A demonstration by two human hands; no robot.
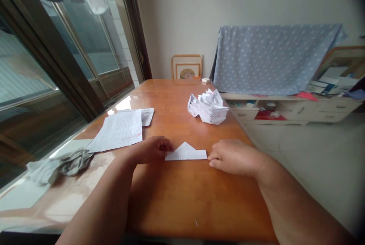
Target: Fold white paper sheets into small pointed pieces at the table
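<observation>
A folded piece of white paper (186, 154) lies on the wooden table in front of me, with a long flat strip along its near side and a triangular peak pointing away. My left hand (154, 149) is closed at the paper's left end, fingers curled over its corner. At the other end, my right hand (232, 156) has its thumb and fingers pinched together on the paper's right tip. Farther back stands a bulky bundle of folded white papers (209, 108), stacked in layers with pointed tips sticking up.
Printed sheets (119, 129) are piled on the table (171, 199) at left. Nearer, a crumpled grey cloth (59, 167) lies by the window side. A small white box (205, 80) sits at the far edge. Beyond are framed pictures (187, 66) and a cabinet under a blue dotted cloth (273, 59).
</observation>
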